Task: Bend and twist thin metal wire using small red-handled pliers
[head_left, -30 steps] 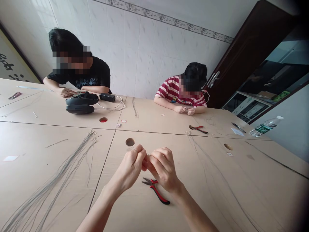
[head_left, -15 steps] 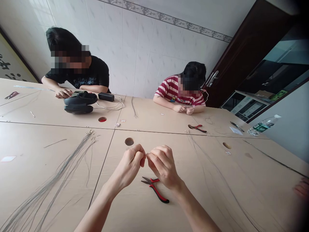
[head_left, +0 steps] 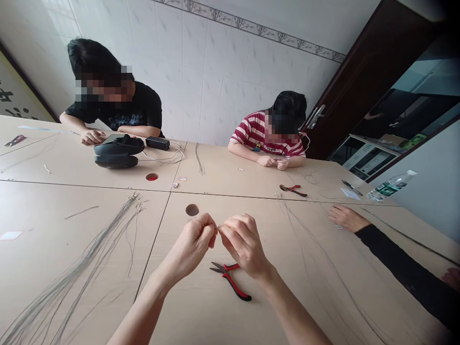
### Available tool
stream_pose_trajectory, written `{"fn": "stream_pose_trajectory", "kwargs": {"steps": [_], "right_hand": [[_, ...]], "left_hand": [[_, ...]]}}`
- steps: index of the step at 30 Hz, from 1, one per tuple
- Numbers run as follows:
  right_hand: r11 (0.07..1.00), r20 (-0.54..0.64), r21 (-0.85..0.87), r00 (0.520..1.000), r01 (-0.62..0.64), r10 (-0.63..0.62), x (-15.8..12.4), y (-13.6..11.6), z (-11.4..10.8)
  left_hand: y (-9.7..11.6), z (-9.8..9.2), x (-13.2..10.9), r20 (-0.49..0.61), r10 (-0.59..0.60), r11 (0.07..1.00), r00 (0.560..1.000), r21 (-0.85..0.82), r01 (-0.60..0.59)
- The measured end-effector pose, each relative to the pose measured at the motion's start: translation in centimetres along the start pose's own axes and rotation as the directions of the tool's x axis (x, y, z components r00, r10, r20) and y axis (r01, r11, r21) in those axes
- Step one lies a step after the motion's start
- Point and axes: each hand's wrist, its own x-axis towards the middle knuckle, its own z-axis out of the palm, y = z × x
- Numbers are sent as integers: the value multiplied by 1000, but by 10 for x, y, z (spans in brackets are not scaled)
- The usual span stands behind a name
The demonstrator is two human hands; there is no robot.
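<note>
My left hand (head_left: 196, 242) and my right hand (head_left: 246, 245) are raised over the table with their fingertips pinched and almost meeting. Whatever they pinch is too small to make out; only a tiny bit shows between the fingertips. Below my right hand lies a pair of pliers (head_left: 233, 283) with red and black handles, its jaws parted and one handle partly behind the hand. To the left, a bundle of thin grey cords (head_left: 108, 235) with small metal ends stretches across the table. A few thinner cords (head_left: 316, 247) lie to the right.
Two people sit across the table (head_left: 215, 172). From the right reaches another person's black sleeve (head_left: 398, 268) and hand (head_left: 347, 218). A black headset-like device (head_left: 117, 152), a second pair of pliers (head_left: 295, 190), a water bottle (head_left: 391, 186) and a round hole (head_left: 192, 210) lie around.
A co-worker's arm in a black sleeve has come in from the right, its hand over the small label on the table. My own hands stay almost where they were.
</note>
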Motion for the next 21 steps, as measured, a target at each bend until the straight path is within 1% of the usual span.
{"fn": "stream_pose_trajectory", "kwargs": {"steps": [3,6,13,21], "right_hand": [[1000,11,-1,1000,-3,3,0,1,0],[1000,6,-5,1000,11,-11,2,1,-2],[1000,25,-16,1000,18,-18,6,1,-5],[999,44,-32,999,27,-26,5,5,-4]], "left_hand": [[1,-1,-1,24,-10,1000,1000,-4,10],[0,-3,-2,42,4,1000,999,-13,-4],[0,-6,-1,54,18,1000,998,-2,-18],[0,-5,-1,53,22,1000,998,-2,-22]]}}
